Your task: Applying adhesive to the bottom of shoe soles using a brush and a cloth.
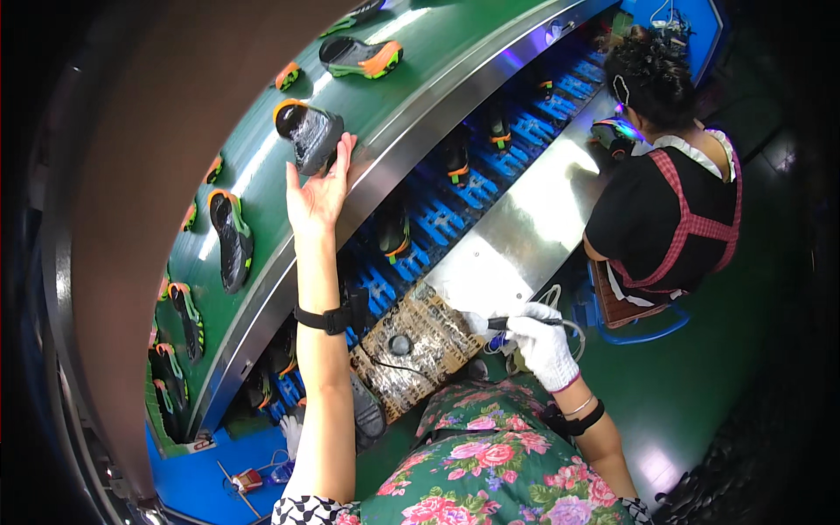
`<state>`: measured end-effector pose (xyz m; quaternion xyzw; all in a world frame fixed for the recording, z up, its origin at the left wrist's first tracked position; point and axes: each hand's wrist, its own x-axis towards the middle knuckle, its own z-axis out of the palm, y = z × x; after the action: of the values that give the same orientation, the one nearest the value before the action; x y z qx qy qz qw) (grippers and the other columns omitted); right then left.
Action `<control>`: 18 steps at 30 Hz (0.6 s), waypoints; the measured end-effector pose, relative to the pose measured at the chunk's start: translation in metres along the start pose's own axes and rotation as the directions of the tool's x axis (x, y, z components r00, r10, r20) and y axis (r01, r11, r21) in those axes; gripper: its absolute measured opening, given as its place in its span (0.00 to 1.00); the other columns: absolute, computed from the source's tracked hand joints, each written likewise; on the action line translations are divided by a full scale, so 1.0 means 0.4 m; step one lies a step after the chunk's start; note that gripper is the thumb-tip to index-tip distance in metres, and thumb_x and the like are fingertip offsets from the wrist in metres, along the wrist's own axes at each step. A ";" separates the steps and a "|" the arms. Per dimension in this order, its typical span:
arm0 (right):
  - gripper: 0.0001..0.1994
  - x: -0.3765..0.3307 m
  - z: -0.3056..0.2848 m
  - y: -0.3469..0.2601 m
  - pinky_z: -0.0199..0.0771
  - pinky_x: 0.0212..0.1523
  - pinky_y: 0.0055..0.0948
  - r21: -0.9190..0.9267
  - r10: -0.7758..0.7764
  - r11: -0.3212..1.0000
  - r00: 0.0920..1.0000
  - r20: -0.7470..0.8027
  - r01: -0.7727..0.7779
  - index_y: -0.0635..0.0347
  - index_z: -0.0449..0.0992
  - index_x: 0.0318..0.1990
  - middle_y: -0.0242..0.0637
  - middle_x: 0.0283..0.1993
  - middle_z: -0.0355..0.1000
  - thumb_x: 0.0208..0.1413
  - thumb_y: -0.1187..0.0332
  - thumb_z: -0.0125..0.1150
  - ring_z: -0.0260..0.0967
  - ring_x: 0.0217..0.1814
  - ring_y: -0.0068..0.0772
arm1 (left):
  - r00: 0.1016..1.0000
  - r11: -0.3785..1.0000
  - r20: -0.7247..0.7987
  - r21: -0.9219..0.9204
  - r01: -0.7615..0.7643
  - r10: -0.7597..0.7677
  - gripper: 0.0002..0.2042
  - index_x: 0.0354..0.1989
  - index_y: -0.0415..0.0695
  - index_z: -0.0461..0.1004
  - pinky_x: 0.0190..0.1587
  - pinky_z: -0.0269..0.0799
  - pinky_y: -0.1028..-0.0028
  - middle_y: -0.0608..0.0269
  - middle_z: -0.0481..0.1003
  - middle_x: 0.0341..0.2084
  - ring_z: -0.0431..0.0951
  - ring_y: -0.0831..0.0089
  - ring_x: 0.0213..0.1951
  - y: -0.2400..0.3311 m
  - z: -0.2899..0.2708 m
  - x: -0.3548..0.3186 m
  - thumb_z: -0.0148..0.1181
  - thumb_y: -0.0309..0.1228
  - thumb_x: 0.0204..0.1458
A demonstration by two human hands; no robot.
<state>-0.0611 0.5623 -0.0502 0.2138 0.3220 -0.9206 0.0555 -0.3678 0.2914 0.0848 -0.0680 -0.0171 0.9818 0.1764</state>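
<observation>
My bare left hand [320, 199] reaches up over the green conveyor belt. Its thumb and fingers are around the near end of a shoe sole [308, 138], dark inside with an orange rim at the far end. My right hand [544, 348], in a white knitted glove, grips a slim black tool [507, 323] that points left; its exact kind is unclear. Below that tool's tip lies a tape-covered board [437, 331] with a small round dark piece [400, 346] on it.
More black, orange and green soles [231, 241] ride the green belt [276, 210]. A metal rail [385, 179] edges it. Beneath run blue racks [442, 219] holding shoe parts. A metal shelf [516, 223] adjoins the board. A co-worker [669, 192] sits at the right, holding a shoe.
</observation>
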 end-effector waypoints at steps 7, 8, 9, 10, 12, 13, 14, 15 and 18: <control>0.05 0.005 -0.012 -0.004 0.75 0.34 0.24 0.044 -0.003 0.999 1.000 0.023 0.002 0.66 0.82 0.34 0.36 0.29 0.78 0.52 0.84 0.64 0.76 0.30 0.27 | 0.978 0.978 -0.020 0.005 -0.209 0.209 0.50 0.72 0.26 0.44 0.72 0.56 0.47 0.36 0.54 0.70 0.56 0.42 0.71 0.036 0.006 0.080 0.45 0.66 0.62; 0.05 0.005 -0.008 -0.008 0.75 0.33 0.24 0.070 0.006 0.998 1.000 -0.003 -0.006 0.65 0.82 0.34 0.35 0.29 0.78 0.52 0.84 0.64 0.76 0.30 0.27 | 0.978 0.979 0.063 0.029 -0.203 0.201 0.54 0.73 0.26 0.38 0.73 0.55 0.48 0.36 0.51 0.71 0.55 0.43 0.72 0.010 -0.007 0.065 0.45 0.68 0.60; 0.06 0.006 -0.011 -0.012 0.75 0.33 0.24 0.099 0.018 0.995 0.999 -0.031 -0.015 0.65 0.81 0.35 0.35 0.30 0.78 0.52 0.85 0.64 0.76 0.30 0.27 | 0.972 0.972 0.017 0.033 -0.234 0.234 0.52 0.74 0.27 0.37 0.73 0.56 0.50 0.36 0.50 0.72 0.54 0.43 0.73 -0.066 -0.001 0.036 0.47 0.64 0.62; 0.06 0.009 -0.034 -0.015 0.76 0.33 0.23 0.114 0.029 0.993 0.998 -0.061 -0.022 0.65 0.81 0.35 0.36 0.31 0.79 0.52 0.85 0.64 0.76 0.30 0.28 | 0.978 0.976 -0.004 0.066 -0.208 0.208 0.50 0.74 0.27 0.36 0.72 0.57 0.50 0.36 0.49 0.73 0.53 0.43 0.73 -0.121 -0.016 0.026 0.47 0.61 0.63; 0.06 0.010 -0.022 -0.032 0.76 0.33 0.23 0.117 0.024 0.993 0.997 -0.067 -0.016 0.65 0.81 0.35 0.36 0.31 0.79 0.52 0.84 0.64 0.77 0.30 0.28 | 0.991 0.986 -0.002 0.094 -0.134 0.135 0.44 0.74 0.28 0.40 0.71 0.61 0.52 0.36 0.52 0.72 0.56 0.44 0.72 -0.146 -0.006 0.006 0.51 0.51 0.65; 0.06 0.008 -0.018 -0.040 0.77 0.33 0.22 0.117 0.020 0.993 0.996 -0.088 -0.010 0.65 0.81 0.35 0.37 0.32 0.79 0.52 0.84 0.64 0.77 0.31 0.28 | 0.989 0.967 -0.026 0.217 -0.136 0.145 0.39 0.74 0.29 0.45 0.70 0.64 0.55 0.34 0.55 0.70 0.59 0.45 0.71 -0.160 -0.008 0.024 0.53 0.46 0.66; 0.06 0.008 -0.013 -0.046 0.77 0.33 0.22 0.119 0.021 0.993 0.996 -0.085 -0.011 0.65 0.81 0.35 0.37 0.32 0.79 0.52 0.84 0.64 0.77 0.31 0.28 | 0.985 0.880 0.017 0.446 -0.161 0.171 0.38 0.73 0.30 0.47 0.69 0.65 0.56 0.33 0.57 0.69 0.61 0.45 0.70 -0.175 -0.005 0.056 0.54 0.43 0.65; 0.06 0.006 -0.006 -0.055 0.77 0.34 0.22 0.127 0.010 0.992 0.996 -0.087 0.001 0.65 0.81 0.35 0.37 0.32 0.79 0.52 0.84 0.64 0.77 0.31 0.28 | 0.980 0.742 0.068 0.645 -0.185 0.186 0.36 0.73 0.30 0.49 0.68 0.66 0.57 0.32 0.58 0.68 0.63 0.45 0.68 -0.192 0.006 0.094 0.56 0.41 0.65; 0.06 0.016 -0.023 -0.057 0.78 0.34 0.23 0.148 -0.006 0.989 0.997 -0.082 0.018 0.66 0.81 0.36 0.38 0.33 0.80 0.52 0.84 0.64 0.78 0.31 0.29 | 0.896 0.207 0.217 0.927 -0.314 0.387 0.38 0.73 0.35 0.53 0.66 0.66 0.59 0.41 0.67 0.61 0.70 0.50 0.62 -0.248 0.023 0.229 0.63 0.41 0.60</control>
<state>-0.0691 0.5864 -0.0464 0.2525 0.2559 -0.9329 0.0209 -0.4200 0.4164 0.0878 0.0163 0.5847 0.8099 -0.0444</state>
